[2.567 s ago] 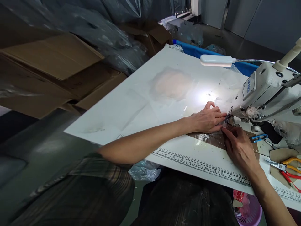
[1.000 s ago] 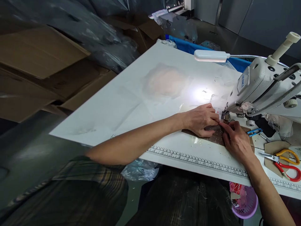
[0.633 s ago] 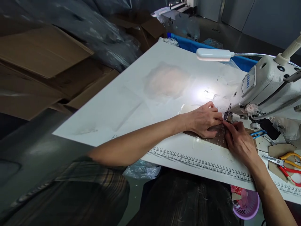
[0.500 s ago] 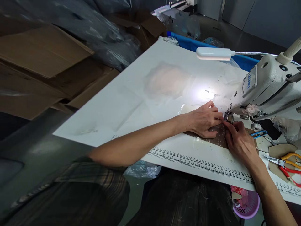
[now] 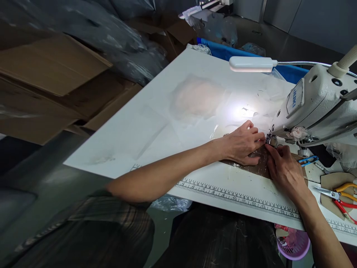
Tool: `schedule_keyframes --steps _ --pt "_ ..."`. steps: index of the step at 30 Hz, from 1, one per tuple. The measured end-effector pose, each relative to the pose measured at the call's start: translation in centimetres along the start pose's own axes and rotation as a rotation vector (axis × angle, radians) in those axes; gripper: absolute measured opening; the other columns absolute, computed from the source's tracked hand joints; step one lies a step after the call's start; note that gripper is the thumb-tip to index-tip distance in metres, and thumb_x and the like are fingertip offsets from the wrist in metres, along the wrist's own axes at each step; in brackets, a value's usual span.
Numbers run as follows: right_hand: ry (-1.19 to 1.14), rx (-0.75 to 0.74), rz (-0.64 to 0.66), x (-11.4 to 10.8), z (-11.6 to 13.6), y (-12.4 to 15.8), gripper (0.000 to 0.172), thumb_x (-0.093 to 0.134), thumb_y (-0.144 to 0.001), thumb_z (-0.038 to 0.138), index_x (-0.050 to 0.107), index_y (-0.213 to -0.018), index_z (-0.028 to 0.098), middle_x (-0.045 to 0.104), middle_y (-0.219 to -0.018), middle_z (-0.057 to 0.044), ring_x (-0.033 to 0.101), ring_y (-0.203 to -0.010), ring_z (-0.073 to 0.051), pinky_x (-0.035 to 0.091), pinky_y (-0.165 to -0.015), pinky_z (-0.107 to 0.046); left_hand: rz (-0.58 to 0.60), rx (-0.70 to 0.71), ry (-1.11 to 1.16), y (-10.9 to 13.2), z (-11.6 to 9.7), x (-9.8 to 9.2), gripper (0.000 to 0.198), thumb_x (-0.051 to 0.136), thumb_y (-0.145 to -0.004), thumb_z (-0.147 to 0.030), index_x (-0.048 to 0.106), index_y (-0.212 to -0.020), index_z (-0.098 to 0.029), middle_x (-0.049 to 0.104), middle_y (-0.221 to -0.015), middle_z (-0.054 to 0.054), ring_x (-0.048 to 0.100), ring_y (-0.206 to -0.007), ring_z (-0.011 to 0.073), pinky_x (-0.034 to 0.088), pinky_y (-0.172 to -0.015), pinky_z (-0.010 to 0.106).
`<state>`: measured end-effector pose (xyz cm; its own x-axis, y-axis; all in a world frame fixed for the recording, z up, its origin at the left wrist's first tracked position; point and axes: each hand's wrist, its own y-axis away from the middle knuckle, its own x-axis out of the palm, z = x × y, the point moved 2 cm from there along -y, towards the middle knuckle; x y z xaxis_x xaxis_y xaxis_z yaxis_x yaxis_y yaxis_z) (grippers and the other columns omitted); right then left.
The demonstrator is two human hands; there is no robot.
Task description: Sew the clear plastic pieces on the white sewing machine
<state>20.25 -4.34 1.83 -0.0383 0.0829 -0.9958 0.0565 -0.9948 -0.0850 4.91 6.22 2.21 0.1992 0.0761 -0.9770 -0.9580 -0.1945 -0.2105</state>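
Observation:
My left hand [image 5: 245, 144] rests on the table just left of the presser foot [image 5: 270, 140] of a white sewing machine [image 5: 309, 100]. Its fingers are bent and pressed together at the tips, the thumb lying lower on a brown sheet [image 5: 255, 170]. From the right, my right hand [image 5: 286, 169] meets it at the foot, thumb and forefinger closed in a pinch and other fingers curled. Whatever both sets of fingertips hold is too small and covered to name. Pale thread bits lie on the brown sheet, which is partly under both hands.
Blue thread snips [image 5: 308, 160] and scissors with orange handles [image 5: 331, 192] lie right of my right hand, near red-handled cutters [image 5: 344, 210]. A lamp [image 5: 252, 64] lights the white table [image 5: 156, 123]. A printed ruler [image 5: 237, 196] follows the front edge. Cardboard boxes [image 5: 52, 63] stand left.
Both hands keep their place at the presser foot, with barely any finger movement. The whole view has shifted very slightly.

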Motion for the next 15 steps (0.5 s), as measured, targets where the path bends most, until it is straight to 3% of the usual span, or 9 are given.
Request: schedule_keyframes --steps 4,8,12,15 --pt "-0.176 -0.005 -0.026 -0.4 -0.9 -0.1 0.040 0.040 -0.096 0.030 0.064 -0.128 0.024 0.063 -0.101 -0.012 0.060 -0.067 -0.018 0.045 -0.053 -0.028 0.007 -0.008 -0.013 -0.1 -0.1 0.0 0.046 0.047 -0.091 -0.050 0.068 -0.110 -0.013 0.064 -0.119 0.013 0.054 -0.089 0.0245 0.033 -0.087 0.043" --pt "-0.469 -0.006 -0.047 -1.4 -2.6 -0.2 0.043 0.037 -0.097 0.043 0.072 -0.105 0.018 0.068 -0.096 -0.013 0.065 -0.080 -0.022 0.053 -0.069 -0.034 0.020 -0.026 -0.030 -0.2 0.0 0.1 0.049 0.046 -0.091 -0.051 0.066 -0.113 -0.012 0.064 -0.118 0.013 0.054 -0.088 0.0239 0.032 -0.087 0.042" --pt "-0.626 0.119 0.056 -1.8 -3.7 -0.9 0.056 0.031 -0.097 0.057 0.071 -0.088 0.020 0.070 -0.086 -0.011 0.067 -0.078 -0.024 0.055 -0.073 -0.039 0.021 -0.035 -0.039 -0.3 0.1 0.2 0.052 0.045 -0.091 -0.053 0.066 -0.112 -0.010 0.064 -0.114 0.014 0.053 -0.086 0.0237 0.032 -0.085 0.042" --pt "-0.680 0.233 0.035 -1.3 -4.1 -1.6 0.059 0.030 -0.095 0.062 0.069 -0.080 0.020 0.068 -0.074 -0.011 0.066 -0.072 -0.026 0.055 -0.069 -0.042 0.017 -0.038 -0.028 -0.3 0.2 0.3 0.053 0.045 -0.091 -0.055 0.065 -0.113 -0.011 0.063 -0.115 0.013 0.053 -0.087 0.0239 0.032 -0.085 0.042"
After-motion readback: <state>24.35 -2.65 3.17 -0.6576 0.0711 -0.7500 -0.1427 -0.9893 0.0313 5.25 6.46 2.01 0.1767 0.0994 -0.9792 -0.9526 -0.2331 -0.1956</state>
